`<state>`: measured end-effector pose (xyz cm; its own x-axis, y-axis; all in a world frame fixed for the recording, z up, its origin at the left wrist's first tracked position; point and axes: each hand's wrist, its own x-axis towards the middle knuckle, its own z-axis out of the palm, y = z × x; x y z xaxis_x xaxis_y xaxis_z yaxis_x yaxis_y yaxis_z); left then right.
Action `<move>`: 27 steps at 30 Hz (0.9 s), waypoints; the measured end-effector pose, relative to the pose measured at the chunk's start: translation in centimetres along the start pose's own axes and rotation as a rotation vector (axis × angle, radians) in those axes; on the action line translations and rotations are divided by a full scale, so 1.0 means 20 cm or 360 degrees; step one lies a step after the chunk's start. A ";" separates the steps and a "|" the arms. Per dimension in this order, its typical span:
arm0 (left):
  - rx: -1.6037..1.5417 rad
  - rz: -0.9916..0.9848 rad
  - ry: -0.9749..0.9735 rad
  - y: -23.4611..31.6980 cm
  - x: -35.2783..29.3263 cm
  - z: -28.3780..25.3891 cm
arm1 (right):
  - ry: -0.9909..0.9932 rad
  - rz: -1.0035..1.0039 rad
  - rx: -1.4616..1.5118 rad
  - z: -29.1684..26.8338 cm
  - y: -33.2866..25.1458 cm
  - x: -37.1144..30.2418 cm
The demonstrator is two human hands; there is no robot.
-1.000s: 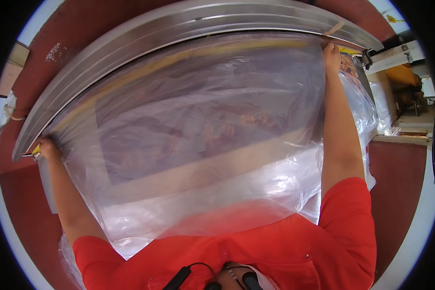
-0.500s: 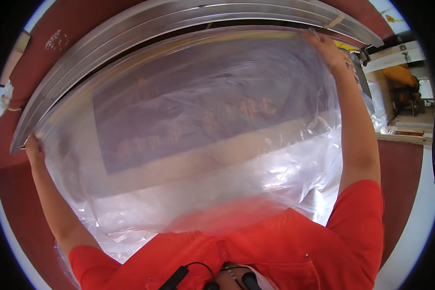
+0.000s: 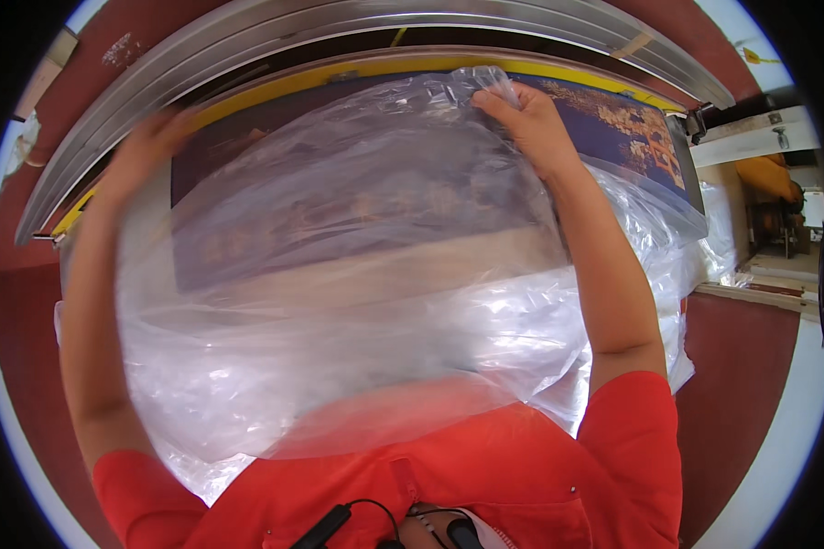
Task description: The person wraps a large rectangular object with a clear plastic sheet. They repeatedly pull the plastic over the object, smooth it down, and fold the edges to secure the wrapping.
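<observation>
A clear plastic sheet (image 3: 366, 329) hangs in loose folds in front of me and over a dark panel (image 3: 600, 123) with orange and cream figures. My right hand (image 3: 531, 123) pinches the bunched upper edge of the plastic, near the panel's far edge. At the far left, my left hand (image 3: 151, 151) is smeared by motion beside the upper left part of the sheet; its fingers cannot be made out. Through the plastic the panel's markings look faint, and its right end lies uncovered.
Beyond the panel runs a yellow strip (image 3: 375, 67), then a long silver metal beam (image 3: 339, 27). More crumpled plastic (image 3: 645, 229) lies at the right. Farther right stands machinery (image 3: 783, 206) with an orange part. The floor (image 3: 742, 352) is dark red.
Both hands have moved inward, the right one leftward with the sheet's edge, the left one up and right. The panel's right end and the yellow strip have come out from under the plastic.
</observation>
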<state>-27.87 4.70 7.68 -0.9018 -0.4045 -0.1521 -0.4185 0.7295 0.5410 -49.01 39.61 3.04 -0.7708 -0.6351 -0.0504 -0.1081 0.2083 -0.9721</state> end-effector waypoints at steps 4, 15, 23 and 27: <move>-0.0570 0.0780 0.0022 0.74 0.29 0.66 | -0.0082 -0.0150 0.0012 0.04 0.00 0.03; -0.0547 -0.0170 0.0306 -0.49 -0.45 0.08 | -0.0718 -0.0707 -0.0974 0.16 -0.18 -0.43; 0.1041 -0.1695 0.0496 -1.81 -1.92 -0.59 | -0.1236 -0.0279 -0.0686 -0.08 -0.36 -0.84; 0.2076 -0.1836 -0.0080 -1.99 -1.74 -0.52 | -0.0596 0.0913 -0.0840 -0.90 -0.21 -0.90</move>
<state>21.27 -16.06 0.03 -0.0950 -0.9953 0.0162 -0.5767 0.0417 -0.8159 -45.95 63.61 12.20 -0.5477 -0.5103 -0.6630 -0.1149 0.8308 -0.5446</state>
